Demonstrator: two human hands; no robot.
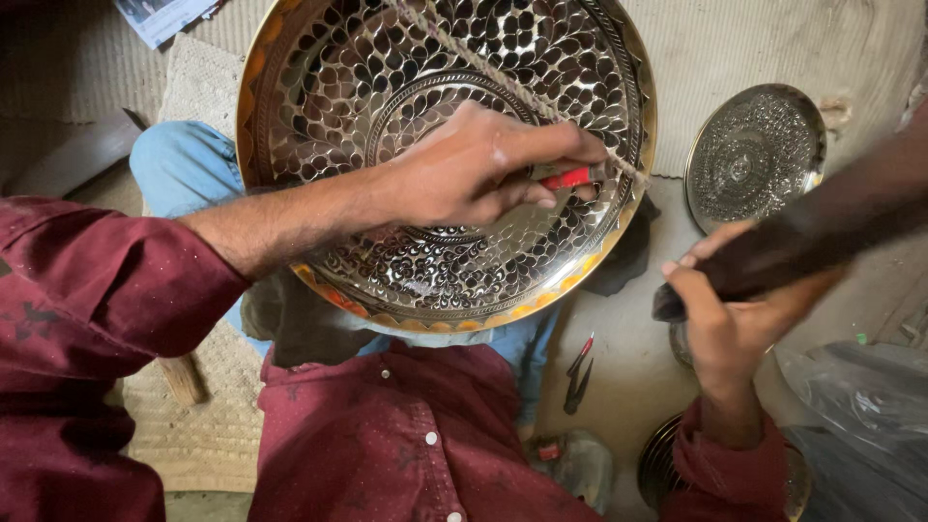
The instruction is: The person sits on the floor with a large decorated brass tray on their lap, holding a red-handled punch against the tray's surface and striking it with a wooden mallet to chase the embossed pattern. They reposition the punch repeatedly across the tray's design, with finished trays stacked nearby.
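Head view: red-handled tool (565, 177) between left fingers (541, 155) (pinched)

A large engraved metal tray (319, 106), silvery with a gold rim and a leaf pattern, rests tilted on the person's lap. The left hand (474, 169) lies over its lower centre, fingers pinched around a thin red-handled tool (568, 178) whose tip meets the tray near the right rim. A twisted cord (503, 77) crosses the tray diagonally. The right hand (730, 314) grips a dark wooden mallet (822, 237). A smaller engraved plate (754, 155) lies on the floor beyond it, and small pliers (578, 372) lie beside the knee
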